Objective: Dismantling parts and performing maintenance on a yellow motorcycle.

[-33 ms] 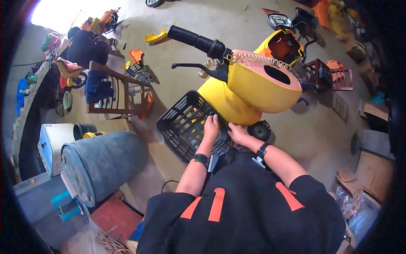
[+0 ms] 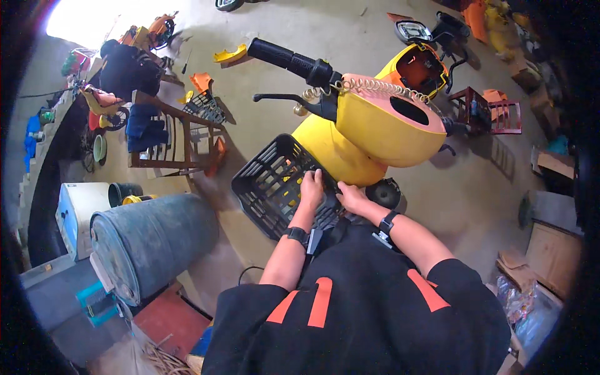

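Observation:
Just ahead of me is a yellow scooter body (image 2: 328, 150) with a pink-topped front cover (image 2: 387, 125), a black handlebar grip (image 2: 281, 56), a brake lever and a coiled cream cable (image 2: 381, 84). A black plastic slatted basket (image 2: 256, 187) sits at its front, with yellow showing through. My left hand (image 2: 311, 190) is closed on the basket's near right edge. My right hand (image 2: 353, 200) is closed just right of it, below the yellow body; what its fingertips grip is hidden. A dark round part (image 2: 384, 194), perhaps a wheel, shows beside my right wrist.
A blue barrel (image 2: 150, 244) and white box (image 2: 81, 219) are at lower left. A wooden chair (image 2: 175, 162) and dark-clothed figure (image 2: 128, 72) are upper left. A yellow panel (image 2: 231, 53) lies on the floor. A red chair (image 2: 506, 119) and cardboard (image 2: 550, 256) are right.

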Demonstrator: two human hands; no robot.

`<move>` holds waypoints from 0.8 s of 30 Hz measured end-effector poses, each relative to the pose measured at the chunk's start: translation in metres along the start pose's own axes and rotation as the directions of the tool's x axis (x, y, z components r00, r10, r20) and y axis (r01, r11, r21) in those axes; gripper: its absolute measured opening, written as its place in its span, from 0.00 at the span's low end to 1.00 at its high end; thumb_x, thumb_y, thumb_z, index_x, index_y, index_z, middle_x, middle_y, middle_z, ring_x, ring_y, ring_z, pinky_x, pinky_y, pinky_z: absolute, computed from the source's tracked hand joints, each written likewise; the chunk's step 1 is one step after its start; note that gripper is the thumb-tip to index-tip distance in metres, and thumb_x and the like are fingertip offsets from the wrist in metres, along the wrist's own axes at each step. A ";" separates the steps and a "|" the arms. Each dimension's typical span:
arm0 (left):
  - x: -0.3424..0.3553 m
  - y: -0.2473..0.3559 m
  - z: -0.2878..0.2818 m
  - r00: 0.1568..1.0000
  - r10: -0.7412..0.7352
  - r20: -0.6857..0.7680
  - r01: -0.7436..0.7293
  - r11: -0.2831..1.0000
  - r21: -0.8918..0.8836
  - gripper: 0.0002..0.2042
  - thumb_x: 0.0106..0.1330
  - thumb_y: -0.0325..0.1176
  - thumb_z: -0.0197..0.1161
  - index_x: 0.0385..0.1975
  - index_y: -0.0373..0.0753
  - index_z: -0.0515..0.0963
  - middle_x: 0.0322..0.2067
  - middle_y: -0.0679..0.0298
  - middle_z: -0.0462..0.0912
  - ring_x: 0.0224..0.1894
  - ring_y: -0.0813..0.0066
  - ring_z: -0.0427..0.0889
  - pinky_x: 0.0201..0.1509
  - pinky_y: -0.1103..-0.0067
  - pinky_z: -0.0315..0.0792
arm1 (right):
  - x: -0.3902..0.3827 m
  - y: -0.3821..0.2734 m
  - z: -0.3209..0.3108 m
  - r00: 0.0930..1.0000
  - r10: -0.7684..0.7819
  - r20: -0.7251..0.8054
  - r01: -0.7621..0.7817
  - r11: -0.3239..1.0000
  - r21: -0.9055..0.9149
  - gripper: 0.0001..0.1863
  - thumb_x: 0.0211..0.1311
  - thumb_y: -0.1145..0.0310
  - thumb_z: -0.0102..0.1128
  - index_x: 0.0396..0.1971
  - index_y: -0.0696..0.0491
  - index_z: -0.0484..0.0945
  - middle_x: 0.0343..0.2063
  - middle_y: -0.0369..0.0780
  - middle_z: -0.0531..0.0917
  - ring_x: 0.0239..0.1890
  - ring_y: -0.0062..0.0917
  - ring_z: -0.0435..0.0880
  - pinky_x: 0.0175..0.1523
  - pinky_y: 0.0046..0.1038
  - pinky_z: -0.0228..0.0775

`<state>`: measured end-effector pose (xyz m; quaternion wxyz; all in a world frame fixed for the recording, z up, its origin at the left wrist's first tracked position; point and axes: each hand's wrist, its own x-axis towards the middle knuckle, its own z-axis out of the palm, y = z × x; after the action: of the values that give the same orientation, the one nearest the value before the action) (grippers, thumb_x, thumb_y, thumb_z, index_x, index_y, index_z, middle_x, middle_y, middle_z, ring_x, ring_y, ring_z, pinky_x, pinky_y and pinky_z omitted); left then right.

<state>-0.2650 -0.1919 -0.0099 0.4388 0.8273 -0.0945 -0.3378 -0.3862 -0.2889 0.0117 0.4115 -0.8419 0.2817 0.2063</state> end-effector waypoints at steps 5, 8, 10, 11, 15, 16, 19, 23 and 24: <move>0.000 -0.003 -0.001 0.989 0.131 -0.071 -0.118 0.979 0.169 0.18 0.66 0.43 0.45 0.27 0.31 0.71 0.23 0.48 0.76 0.27 0.54 0.77 0.32 0.67 0.69 | -0.005 -0.002 -0.004 1.000 0.011 -0.020 -0.010 0.999 0.037 0.13 0.56 0.65 0.51 0.37 0.57 0.64 0.29 0.56 0.77 0.38 0.51 0.75 0.42 0.47 0.65; 0.014 -0.038 0.001 0.978 0.179 -0.110 -0.161 0.974 0.157 0.18 0.66 0.42 0.43 0.27 0.30 0.71 0.23 0.49 0.76 0.26 0.57 0.77 0.30 0.68 0.69 | -0.002 -0.008 0.001 0.999 -0.038 -0.038 0.037 0.999 -0.017 0.13 0.55 0.65 0.51 0.36 0.57 0.64 0.30 0.56 0.76 0.38 0.52 0.74 0.42 0.47 0.65; 0.018 -0.038 0.001 0.989 0.133 -0.060 -0.127 0.987 0.099 0.18 0.66 0.41 0.41 0.27 0.31 0.71 0.22 0.52 0.76 0.24 0.60 0.78 0.28 0.70 0.70 | 0.000 -0.006 0.002 0.998 -0.055 -0.032 0.054 0.998 -0.028 0.13 0.55 0.65 0.51 0.36 0.57 0.64 0.30 0.57 0.76 0.38 0.53 0.74 0.42 0.47 0.65; 0.018 -0.039 0.002 0.999 0.035 -0.006 -0.035 0.998 -0.050 0.18 0.66 0.41 0.41 0.26 0.32 0.71 0.21 0.55 0.76 0.23 0.62 0.78 0.26 0.71 0.70 | 0.001 -0.004 0.002 0.998 -0.057 -0.031 0.056 0.998 -0.019 0.14 0.55 0.65 0.52 0.36 0.57 0.64 0.31 0.57 0.76 0.39 0.53 0.73 0.43 0.47 0.64; 0.012 -0.030 0.000 0.948 -0.206 0.243 0.309 0.785 -0.536 0.17 0.67 0.42 0.40 0.22 0.37 0.68 0.17 0.63 0.71 0.20 0.69 0.77 0.21 0.76 0.68 | 0.001 -0.003 0.000 0.999 -0.034 -0.025 0.034 0.999 -0.002 0.15 0.55 0.65 0.53 0.37 0.58 0.64 0.32 0.57 0.75 0.42 0.52 0.72 0.44 0.46 0.63; 0.014 -0.038 0.000 0.929 -0.230 0.291 0.367 0.683 -0.632 0.17 0.67 0.42 0.40 0.21 0.38 0.67 0.16 0.65 0.70 0.19 0.70 0.76 0.19 0.78 0.67 | 0.002 -0.003 0.002 0.999 -0.032 -0.019 0.032 0.999 -0.011 0.15 0.55 0.65 0.53 0.37 0.58 0.64 0.32 0.57 0.75 0.42 0.52 0.72 0.44 0.46 0.63; 0.010 -0.048 0.002 0.926 -0.247 0.285 0.376 0.674 -0.636 0.18 0.68 0.42 0.37 0.19 0.39 0.65 0.15 0.65 0.68 0.18 0.70 0.76 0.18 0.78 0.65 | 0.003 0.004 0.007 0.992 -0.101 -0.076 0.101 0.995 -0.001 0.13 0.55 0.66 0.52 0.36 0.57 0.65 0.31 0.57 0.76 0.39 0.54 0.73 0.42 0.47 0.64; 0.004 -0.043 0.003 0.937 -0.233 0.261 0.343 0.752 -0.562 0.18 0.69 0.42 0.37 0.21 0.39 0.66 0.14 0.66 0.68 0.17 0.73 0.73 0.19 0.77 0.65 | 0.005 0.008 0.008 0.997 -0.056 -0.053 0.055 0.998 -0.015 0.13 0.55 0.65 0.52 0.37 0.57 0.65 0.31 0.57 0.76 0.39 0.53 0.73 0.42 0.47 0.64; 0.004 -0.042 0.005 0.952 -0.203 0.230 0.301 0.761 -0.574 0.18 0.69 0.42 0.38 0.21 0.38 0.67 0.14 0.66 0.68 0.17 0.73 0.72 0.19 0.78 0.65 | 0.005 0.008 0.009 0.996 -0.070 -0.061 0.069 0.997 -0.016 0.13 0.55 0.65 0.52 0.37 0.57 0.65 0.31 0.57 0.76 0.39 0.54 0.73 0.42 0.47 0.64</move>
<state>-0.2713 -0.1723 -0.0467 0.6207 0.6209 0.0969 -0.4688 -0.3886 -0.2873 -0.0003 0.4039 -0.8599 0.2632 0.1677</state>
